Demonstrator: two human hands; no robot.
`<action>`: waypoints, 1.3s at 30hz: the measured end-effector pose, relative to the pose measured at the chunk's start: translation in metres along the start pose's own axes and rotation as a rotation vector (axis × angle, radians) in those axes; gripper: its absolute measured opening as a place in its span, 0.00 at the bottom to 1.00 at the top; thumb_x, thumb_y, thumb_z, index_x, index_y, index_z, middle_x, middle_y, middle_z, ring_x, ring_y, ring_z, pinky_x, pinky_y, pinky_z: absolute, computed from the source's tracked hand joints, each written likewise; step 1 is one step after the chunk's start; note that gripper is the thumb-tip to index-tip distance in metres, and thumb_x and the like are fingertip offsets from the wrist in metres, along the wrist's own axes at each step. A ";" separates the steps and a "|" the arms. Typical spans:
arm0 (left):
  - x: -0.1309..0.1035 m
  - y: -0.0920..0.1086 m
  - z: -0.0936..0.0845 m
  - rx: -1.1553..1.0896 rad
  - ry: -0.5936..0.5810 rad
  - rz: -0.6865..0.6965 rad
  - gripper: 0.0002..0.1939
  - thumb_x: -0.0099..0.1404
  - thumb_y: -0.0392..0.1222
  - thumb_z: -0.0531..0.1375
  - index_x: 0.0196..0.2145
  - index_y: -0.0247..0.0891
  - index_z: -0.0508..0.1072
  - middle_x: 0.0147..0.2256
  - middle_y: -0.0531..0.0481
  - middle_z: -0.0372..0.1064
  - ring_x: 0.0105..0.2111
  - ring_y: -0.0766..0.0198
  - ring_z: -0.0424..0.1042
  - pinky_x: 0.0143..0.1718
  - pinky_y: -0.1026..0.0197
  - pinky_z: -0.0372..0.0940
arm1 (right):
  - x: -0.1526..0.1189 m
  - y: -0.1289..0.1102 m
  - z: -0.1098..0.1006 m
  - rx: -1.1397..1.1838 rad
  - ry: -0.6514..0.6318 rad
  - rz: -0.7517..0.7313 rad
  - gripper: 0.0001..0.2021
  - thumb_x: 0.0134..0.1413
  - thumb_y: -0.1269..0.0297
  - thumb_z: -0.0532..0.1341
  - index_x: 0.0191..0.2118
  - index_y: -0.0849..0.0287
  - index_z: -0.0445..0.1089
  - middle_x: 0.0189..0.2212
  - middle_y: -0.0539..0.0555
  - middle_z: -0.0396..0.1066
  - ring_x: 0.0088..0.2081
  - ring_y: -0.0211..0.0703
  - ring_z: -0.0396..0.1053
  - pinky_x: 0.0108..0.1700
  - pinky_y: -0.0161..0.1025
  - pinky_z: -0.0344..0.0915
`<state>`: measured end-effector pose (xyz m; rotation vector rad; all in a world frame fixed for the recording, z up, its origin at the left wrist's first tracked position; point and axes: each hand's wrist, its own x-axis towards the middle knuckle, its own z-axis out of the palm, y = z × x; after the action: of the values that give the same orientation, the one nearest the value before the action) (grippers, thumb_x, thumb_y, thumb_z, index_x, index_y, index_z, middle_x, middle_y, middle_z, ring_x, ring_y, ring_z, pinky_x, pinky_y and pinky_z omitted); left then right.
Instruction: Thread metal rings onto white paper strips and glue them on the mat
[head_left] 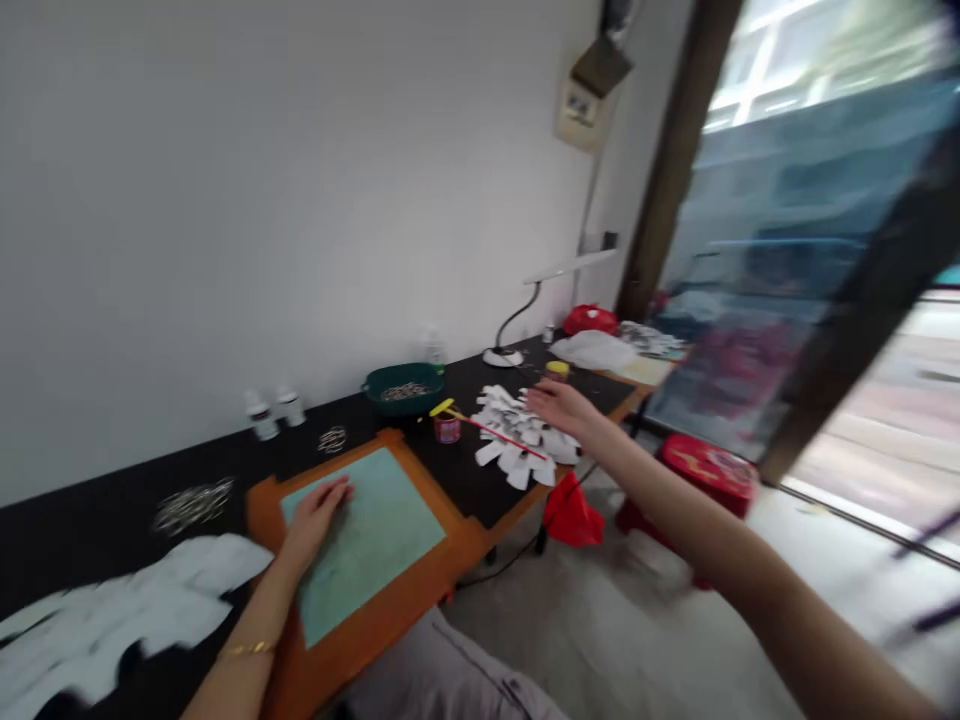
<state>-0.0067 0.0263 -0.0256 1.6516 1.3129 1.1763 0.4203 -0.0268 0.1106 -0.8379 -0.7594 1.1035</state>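
Observation:
My left hand [319, 512] rests on a pale green mat [382, 530] set in an orange-brown frame [469, 545]. Its fingers are loosely bent, and nothing shows in them. Stretched out to the right, my right hand [561, 406] is just above or touching a heap of white strip-like pieces [517, 465]; its fingers are extended and I see nothing held. A red stick [502, 437] lies across those pieces. Its far end reaches a small jar [448, 428] with a yellow lid. Another yellow-lidded jar [556, 371] stands behind my right hand.
White pieces [150, 610] lie on the black table [330, 412] at left, near metal rings [193, 507]. White bottles [262, 416], a green basin [405, 388] and a lamp [502, 357] line the wall. A red bag [574, 512] hangs at the edge; a red stool [709, 475] stands right.

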 end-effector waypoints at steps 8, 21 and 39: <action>-0.030 0.032 0.004 0.293 -0.115 0.064 0.16 0.60 0.49 0.59 0.40 0.37 0.77 0.37 0.44 0.77 0.38 0.55 0.74 0.43 0.53 0.69 | -0.057 0.093 0.002 -0.640 -0.286 -0.290 0.18 0.57 0.62 0.59 0.54 0.53 0.67 0.50 0.57 0.74 0.55 0.50 0.69 0.58 0.54 0.64; -0.224 0.024 -0.088 1.012 -0.036 0.384 0.20 0.71 0.48 0.49 0.53 0.38 0.72 0.55 0.39 0.66 0.54 0.52 0.66 0.57 0.46 0.63 | -0.076 0.177 0.012 -1.347 -0.711 -0.787 0.19 0.66 0.65 0.51 0.60 0.58 0.65 0.65 0.63 0.55 0.69 0.57 0.44 0.65 0.62 0.50; -0.215 0.013 -0.104 0.933 0.164 0.271 0.16 0.70 0.44 0.50 0.51 0.41 0.71 0.48 0.44 0.72 0.49 0.59 0.71 0.52 0.53 0.67 | -0.079 0.190 0.004 -1.221 -0.600 -0.913 0.15 0.62 0.73 0.52 0.49 0.62 0.73 0.60 0.65 0.64 0.66 0.58 0.52 0.61 0.58 0.64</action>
<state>-0.1155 -0.1870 -0.0266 2.4795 1.9656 0.8895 0.3119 -0.0593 -0.0611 -0.9390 -2.1514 -0.0833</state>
